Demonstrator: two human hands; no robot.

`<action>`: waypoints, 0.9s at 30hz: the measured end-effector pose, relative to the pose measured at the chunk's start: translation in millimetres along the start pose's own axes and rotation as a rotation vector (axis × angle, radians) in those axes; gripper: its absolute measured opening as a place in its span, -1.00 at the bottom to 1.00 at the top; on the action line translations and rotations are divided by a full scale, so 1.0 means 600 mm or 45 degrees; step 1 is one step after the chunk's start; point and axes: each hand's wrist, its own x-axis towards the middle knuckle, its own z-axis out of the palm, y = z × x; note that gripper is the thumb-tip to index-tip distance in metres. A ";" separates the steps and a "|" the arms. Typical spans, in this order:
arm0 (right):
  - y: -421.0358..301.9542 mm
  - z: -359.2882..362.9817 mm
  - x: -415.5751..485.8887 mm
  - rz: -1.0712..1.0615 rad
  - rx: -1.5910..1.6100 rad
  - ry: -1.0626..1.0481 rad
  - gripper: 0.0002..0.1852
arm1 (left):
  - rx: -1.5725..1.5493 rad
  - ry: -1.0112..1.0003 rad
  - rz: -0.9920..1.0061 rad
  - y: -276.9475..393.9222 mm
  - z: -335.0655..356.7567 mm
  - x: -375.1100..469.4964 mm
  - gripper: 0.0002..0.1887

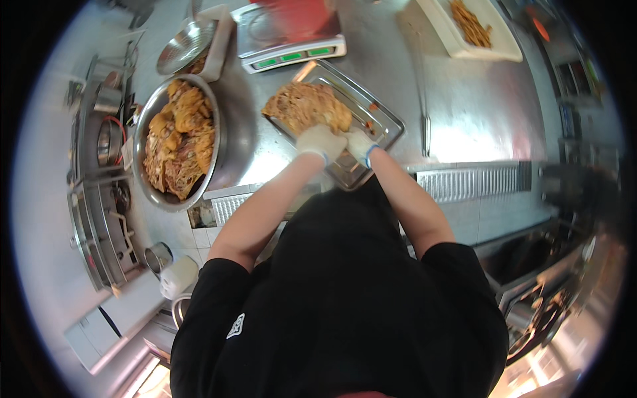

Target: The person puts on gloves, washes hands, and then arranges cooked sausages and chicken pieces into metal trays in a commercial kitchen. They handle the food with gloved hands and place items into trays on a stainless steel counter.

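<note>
A large, flat piece of browned cooked meat lies over a rectangular metal tray, reaching past the tray's left side. My left hand, in a white glove, grips the meat's near edge. Close beside it, my right hand wears a similar glove with a blue cuff and pinches the near right corner of the meat. The fingertips of both hands are partly hidden. Small reddish-brown scraps and some liquid sit in the tray's bare part.
Left stands a steel bowl heaped with similar meat. Behind it, a skimmer rests on a white bin. A digital scale bears a red object. Right are metal tongs and a white tub holding brown strips.
</note>
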 end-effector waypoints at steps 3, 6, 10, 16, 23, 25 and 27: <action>-0.011 -0.007 -0.008 -0.153 -0.518 0.061 -0.67 | 0.057 -0.049 0.039 -0.004 0.005 0.019 -0.35; -0.023 -0.014 -0.024 -0.448 -1.163 0.254 -0.62 | 0.247 -0.044 0.253 -0.007 0.015 0.029 -0.39; -0.031 -0.007 -0.072 -0.452 -1.225 0.501 -0.52 | 0.370 0.078 0.313 0.021 0.009 0.018 -0.39; -0.029 0.013 -0.155 -0.631 -0.899 0.541 -0.58 | 0.158 -0.096 0.086 0.058 -0.023 -0.021 -0.40; -0.040 0.019 -0.158 -0.576 -1.147 0.388 -0.56 | 0.721 -0.249 0.527 0.024 -0.012 0.024 -0.44; -0.039 0.014 -0.155 -0.646 -1.157 0.429 -0.54 | 0.659 -0.211 0.440 0.026 -0.006 0.030 -0.39; -0.032 0.007 -0.153 -0.551 -1.198 0.262 -0.48 | 0.308 -0.006 0.186 0.033 0.004 0.029 -0.34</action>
